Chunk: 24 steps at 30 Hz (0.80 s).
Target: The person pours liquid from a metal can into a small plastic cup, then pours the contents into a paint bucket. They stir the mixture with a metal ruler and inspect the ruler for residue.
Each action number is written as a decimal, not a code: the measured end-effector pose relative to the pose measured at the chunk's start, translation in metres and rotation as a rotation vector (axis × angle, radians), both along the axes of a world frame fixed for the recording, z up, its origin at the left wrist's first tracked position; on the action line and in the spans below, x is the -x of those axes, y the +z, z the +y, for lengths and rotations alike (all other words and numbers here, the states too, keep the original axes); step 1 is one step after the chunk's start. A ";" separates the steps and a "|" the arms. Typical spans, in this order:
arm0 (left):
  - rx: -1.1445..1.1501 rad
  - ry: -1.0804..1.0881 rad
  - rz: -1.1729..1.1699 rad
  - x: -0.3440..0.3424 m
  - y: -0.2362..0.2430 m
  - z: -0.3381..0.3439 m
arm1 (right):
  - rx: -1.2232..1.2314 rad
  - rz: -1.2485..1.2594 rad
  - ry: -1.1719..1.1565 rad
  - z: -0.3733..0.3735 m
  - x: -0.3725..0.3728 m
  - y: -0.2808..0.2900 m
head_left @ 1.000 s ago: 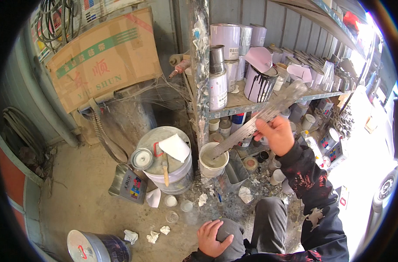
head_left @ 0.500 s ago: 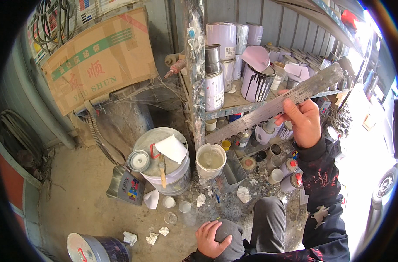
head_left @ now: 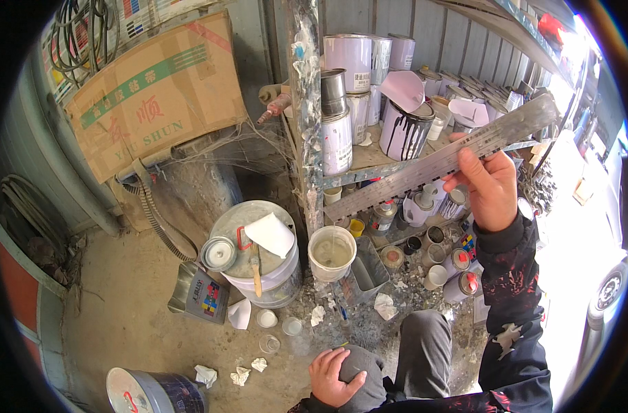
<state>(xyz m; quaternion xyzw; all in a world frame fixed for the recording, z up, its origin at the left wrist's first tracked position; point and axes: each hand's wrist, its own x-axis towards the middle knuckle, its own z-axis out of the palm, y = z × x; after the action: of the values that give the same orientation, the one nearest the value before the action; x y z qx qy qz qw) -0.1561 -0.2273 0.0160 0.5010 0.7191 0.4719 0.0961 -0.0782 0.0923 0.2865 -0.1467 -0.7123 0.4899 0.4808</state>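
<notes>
My right hand grips a long, smeared metal ruler, held slanting across the shelf front, its lower end above and beyond a white tub of murky pale liquid. My left hand rests on my grey-trousered knee with its fingers apart and nothing held. Left of the tub stands a large drum whose lid carries a small round tin, a wooden-handled brush and a white paper sheet.
A paint-spattered post holds shelves of cans, with more cans below. Cardboard leans at the back left. A grey tray, a tipped square can, cups and crumpled paper lie about, with another drum at bottom left.
My right hand has lifted the ruler out of the tub and moved it up and to the right, turning it flatter. My left hand has stayed on the knee.
</notes>
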 end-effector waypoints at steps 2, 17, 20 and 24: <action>0.001 -0.001 -0.002 0.000 0.000 0.000 | -0.015 0.005 0.006 -0.001 0.000 0.001; 0.001 0.012 0.011 0.001 0.003 0.002 | -0.034 0.006 -0.010 -0.005 -0.002 0.007; -0.009 0.032 0.045 0.004 0.007 0.006 | -0.032 0.008 -0.003 -0.006 -0.003 0.009; -0.015 0.022 0.045 0.005 0.010 0.007 | -0.036 0.010 -0.002 -0.006 -0.003 0.009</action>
<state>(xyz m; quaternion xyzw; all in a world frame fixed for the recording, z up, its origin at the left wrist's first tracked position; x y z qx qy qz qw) -0.1614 -0.2204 0.0258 0.5041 0.7229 0.4671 0.0709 -0.0754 0.0858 0.2958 -0.1360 -0.7184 0.4772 0.4875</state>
